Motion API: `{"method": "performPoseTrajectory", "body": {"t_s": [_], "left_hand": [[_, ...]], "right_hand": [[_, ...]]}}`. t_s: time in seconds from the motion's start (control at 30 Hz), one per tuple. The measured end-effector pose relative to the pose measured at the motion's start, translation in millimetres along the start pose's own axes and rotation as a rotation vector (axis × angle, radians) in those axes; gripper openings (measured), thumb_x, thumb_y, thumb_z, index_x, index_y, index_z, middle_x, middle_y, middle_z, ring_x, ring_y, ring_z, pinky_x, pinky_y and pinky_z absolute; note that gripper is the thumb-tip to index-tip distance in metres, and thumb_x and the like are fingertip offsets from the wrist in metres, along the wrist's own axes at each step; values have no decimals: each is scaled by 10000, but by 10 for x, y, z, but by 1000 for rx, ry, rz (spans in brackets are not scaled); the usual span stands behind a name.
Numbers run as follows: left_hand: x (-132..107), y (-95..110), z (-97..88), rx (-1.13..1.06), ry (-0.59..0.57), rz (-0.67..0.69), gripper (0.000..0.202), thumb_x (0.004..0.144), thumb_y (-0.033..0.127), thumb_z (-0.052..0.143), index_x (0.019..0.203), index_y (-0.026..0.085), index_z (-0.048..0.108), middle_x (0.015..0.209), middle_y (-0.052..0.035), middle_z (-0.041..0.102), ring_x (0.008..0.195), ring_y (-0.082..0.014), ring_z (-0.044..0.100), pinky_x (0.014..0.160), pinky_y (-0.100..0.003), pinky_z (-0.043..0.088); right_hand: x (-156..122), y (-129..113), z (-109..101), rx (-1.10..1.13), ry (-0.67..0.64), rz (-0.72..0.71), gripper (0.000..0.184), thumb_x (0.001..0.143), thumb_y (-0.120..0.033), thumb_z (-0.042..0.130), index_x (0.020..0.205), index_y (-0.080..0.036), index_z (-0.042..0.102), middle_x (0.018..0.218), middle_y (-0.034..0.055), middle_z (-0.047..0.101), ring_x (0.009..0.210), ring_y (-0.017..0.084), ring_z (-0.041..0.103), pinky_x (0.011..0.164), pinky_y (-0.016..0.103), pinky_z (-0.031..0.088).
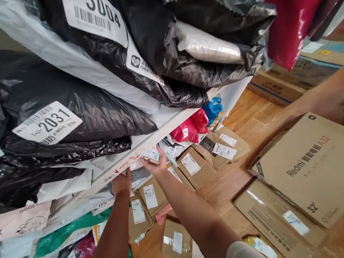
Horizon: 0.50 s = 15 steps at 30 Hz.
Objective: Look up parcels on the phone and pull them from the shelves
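Both my arms reach forward under a white shelf edge (160,136). My right hand (156,165) grips a small flat packet (151,155) with a printed label, held up against the shelf edge. My left hand (121,182) is just left of it, its fingers tucked under the shelf among the parcels, so I cannot see whether they hold anything. Above the shelf lie black plastic parcel bags, one labelled 2031 (46,123) and one labelled 3004 (93,13).
Below the shelf, small cardboard boxes (193,166) with labels stand in rows on the wooden floor, with red bags (188,130) behind. A flat Redmi 32-inch TV carton (321,165) lies at right. Soft mailers in white, green and pink (39,235) fill the lower left.
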<state>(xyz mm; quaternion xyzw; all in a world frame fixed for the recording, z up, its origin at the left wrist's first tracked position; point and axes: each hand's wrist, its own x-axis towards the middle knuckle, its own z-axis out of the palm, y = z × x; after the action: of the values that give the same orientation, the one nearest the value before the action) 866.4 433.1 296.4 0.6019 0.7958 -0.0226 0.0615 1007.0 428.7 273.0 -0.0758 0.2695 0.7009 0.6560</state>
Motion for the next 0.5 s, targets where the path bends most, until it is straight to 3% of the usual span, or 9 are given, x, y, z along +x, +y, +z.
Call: {"method": "performPoseTrajectory", "body": {"t_s": [0.17, 0.3, 0.5], "left_hand": [[179, 116, -82, -45, -50, 43, 748, 762, 589, 485, 1284, 53, 449, 1421, -218, 367, 1327, -388, 266, 1055, -533, 225], [240, 154, 74, -103, -87, 55, 588, 736, 480, 572, 1165, 78, 569, 1316, -196, 512, 1261, -375, 396, 1038, -511, 291], [141, -7, 217, -269, 38, 194, 350, 753, 399, 538, 973, 156, 660, 1147, -120, 653, 1210, -291, 484, 1032, -439, 352]], "right_hand": [[22, -81, 12, 56, -8, 15, 314, 819, -384, 466, 960, -145, 613, 755, 57, 715, 863, 220, 635, 809, 398, 517], [34, -109, 22, 74, 29, 29, 336, 832, -380, 451, 1010, -136, 598, 769, 52, 712, 838, 216, 641, 763, 384, 539], [41, -206, 41, 66, 84, 27, 286, 823, -321, 466, 987, -123, 590, 786, 66, 705, 808, 196, 643, 721, 349, 559]]}}
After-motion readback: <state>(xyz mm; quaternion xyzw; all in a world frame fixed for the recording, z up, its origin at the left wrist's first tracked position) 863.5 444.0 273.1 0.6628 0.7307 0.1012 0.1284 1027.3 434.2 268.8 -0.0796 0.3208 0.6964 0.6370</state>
